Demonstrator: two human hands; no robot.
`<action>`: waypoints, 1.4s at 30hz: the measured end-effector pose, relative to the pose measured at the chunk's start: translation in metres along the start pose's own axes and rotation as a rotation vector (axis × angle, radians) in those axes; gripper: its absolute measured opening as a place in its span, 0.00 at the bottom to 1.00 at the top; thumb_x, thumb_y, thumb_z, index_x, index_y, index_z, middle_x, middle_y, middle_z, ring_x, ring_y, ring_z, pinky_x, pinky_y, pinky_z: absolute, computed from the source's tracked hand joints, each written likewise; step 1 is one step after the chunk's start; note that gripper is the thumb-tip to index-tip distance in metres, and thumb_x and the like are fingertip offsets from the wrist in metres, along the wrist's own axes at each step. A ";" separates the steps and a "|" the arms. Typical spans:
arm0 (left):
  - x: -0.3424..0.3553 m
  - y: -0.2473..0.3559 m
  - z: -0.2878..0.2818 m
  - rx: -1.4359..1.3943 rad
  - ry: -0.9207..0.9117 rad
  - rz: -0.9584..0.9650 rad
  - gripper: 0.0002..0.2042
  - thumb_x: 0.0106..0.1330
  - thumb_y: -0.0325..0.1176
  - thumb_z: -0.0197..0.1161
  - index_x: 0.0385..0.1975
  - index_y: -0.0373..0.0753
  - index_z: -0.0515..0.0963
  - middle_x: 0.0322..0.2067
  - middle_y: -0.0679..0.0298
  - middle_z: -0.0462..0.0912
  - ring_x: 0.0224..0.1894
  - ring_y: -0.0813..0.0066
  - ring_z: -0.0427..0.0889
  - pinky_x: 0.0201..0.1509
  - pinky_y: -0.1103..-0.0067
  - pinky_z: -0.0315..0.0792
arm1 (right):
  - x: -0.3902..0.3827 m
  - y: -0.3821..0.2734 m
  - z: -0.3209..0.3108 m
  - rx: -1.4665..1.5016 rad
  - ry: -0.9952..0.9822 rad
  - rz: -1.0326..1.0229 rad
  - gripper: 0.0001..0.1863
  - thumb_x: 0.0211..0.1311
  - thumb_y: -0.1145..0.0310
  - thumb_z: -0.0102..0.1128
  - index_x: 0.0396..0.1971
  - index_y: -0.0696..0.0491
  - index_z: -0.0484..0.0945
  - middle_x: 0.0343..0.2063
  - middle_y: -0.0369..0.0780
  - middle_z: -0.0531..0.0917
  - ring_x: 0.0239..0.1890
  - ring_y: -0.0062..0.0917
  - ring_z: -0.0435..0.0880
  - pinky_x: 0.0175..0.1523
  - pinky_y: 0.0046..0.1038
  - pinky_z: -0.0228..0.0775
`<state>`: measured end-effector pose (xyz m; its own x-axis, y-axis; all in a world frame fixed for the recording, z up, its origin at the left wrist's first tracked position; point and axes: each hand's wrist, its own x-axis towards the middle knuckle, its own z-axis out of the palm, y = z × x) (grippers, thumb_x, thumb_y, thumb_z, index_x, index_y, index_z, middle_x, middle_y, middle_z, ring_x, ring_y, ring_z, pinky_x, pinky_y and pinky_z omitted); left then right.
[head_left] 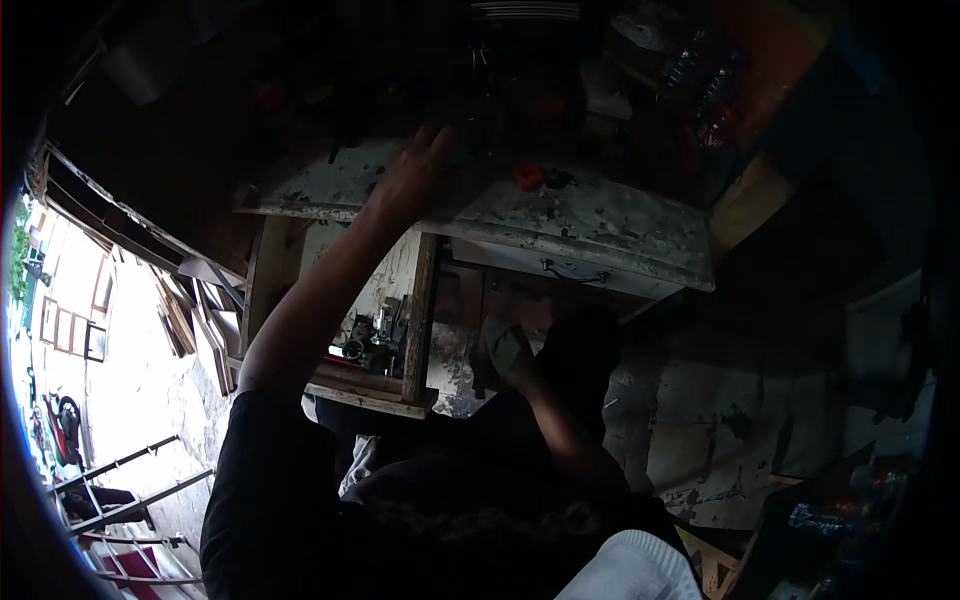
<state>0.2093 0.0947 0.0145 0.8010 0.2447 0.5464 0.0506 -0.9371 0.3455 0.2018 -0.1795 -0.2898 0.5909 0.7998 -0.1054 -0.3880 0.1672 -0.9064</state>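
Note:
My left hand (420, 170) reaches over the worn, paint-stained tabletop (600, 215), its fingers stretched out and dim in the shadow. Whether they touch anything there is too dark to tell. A small red round thing (528, 177) lies on the top, to the right of this hand. Lower down, in front of the desk, my right hand (518, 370) is closed on a pale grey-green piece of cloth or paper (503, 343). Beneath my left forearm, an open drawer (418, 330) with a chipped wooden edge holds several metal parts (375, 338).
A closed pale drawer (560, 264) with a dark handle sits under the tabletop at right. Clear plastic bottles (705, 75) stand at the far right. Wooden boards (205, 320) lean at left, near a metal ladder-like frame (135, 490) on the bright ground.

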 end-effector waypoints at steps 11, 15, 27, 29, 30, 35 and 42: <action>-0.017 -0.008 -0.003 0.143 -0.209 0.102 0.29 0.61 0.52 0.69 0.61 0.50 0.72 0.64 0.49 0.64 0.63 0.41 0.68 0.66 0.48 0.64 | -0.007 -0.039 0.017 -0.317 -0.035 0.024 0.12 0.74 0.62 0.55 0.37 0.56 0.75 0.28 0.38 0.79 0.34 0.23 0.81 0.40 0.29 0.74; -0.012 -0.023 -0.009 -0.004 -0.217 0.128 0.32 0.57 0.49 0.74 0.61 0.48 0.70 0.62 0.47 0.64 0.63 0.42 0.69 0.61 0.55 0.72 | -0.008 -0.057 0.025 -0.032 -0.245 -0.013 0.12 0.75 0.61 0.56 0.35 0.54 0.75 0.26 0.36 0.77 0.32 0.16 0.78 0.36 0.26 0.72; -0.020 -0.026 -0.013 -0.207 0.096 -0.075 0.30 0.56 0.50 0.76 0.49 0.35 0.72 0.39 0.49 0.81 0.45 0.48 0.83 0.46 0.63 0.77 | -0.011 -0.050 0.027 -0.172 0.038 -0.015 0.10 0.74 0.62 0.57 0.35 0.52 0.75 0.25 0.33 0.74 0.28 0.15 0.72 0.31 0.24 0.66; -0.024 -0.032 -0.019 -0.210 0.046 -0.107 0.30 0.55 0.49 0.76 0.48 0.35 0.73 0.40 0.49 0.81 0.44 0.48 0.83 0.46 0.63 0.77 | -0.010 -0.049 0.026 -0.173 0.025 0.001 0.09 0.74 0.62 0.57 0.35 0.52 0.75 0.25 0.32 0.74 0.27 0.15 0.71 0.31 0.24 0.66; -0.025 -0.035 -0.023 -0.207 0.023 -0.117 0.30 0.55 0.49 0.76 0.48 0.35 0.73 0.40 0.50 0.81 0.44 0.48 0.83 0.46 0.63 0.77 | -0.010 -0.048 0.026 -0.105 0.006 0.068 0.09 0.74 0.62 0.57 0.35 0.52 0.75 0.25 0.32 0.74 0.27 0.15 0.71 0.31 0.24 0.65; -0.037 -0.038 -0.031 0.056 0.020 -0.005 0.29 0.54 0.43 0.76 0.53 0.35 0.76 0.41 0.50 0.82 0.46 0.53 0.84 0.51 0.64 0.77 | -0.005 -0.043 0.031 -0.268 0.012 -0.146 0.08 0.74 0.64 0.57 0.37 0.53 0.76 0.28 0.32 0.75 0.30 0.16 0.72 0.35 0.24 0.67; -0.029 -0.035 -0.014 -0.207 0.010 -0.066 0.30 0.54 0.41 0.74 0.59 0.40 0.76 0.48 0.46 0.84 0.52 0.46 0.83 0.63 0.59 0.71 | 0.000 -0.030 0.022 -0.283 0.118 0.153 0.13 0.75 0.59 0.57 0.40 0.56 0.77 0.34 0.35 0.77 0.36 0.18 0.75 0.40 0.25 0.70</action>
<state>0.1763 0.1237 -0.0027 0.7937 0.3076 0.5247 -0.0212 -0.8482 0.5293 0.1980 -0.1722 -0.2542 0.6252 0.7284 -0.2803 -0.2765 -0.1291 -0.9523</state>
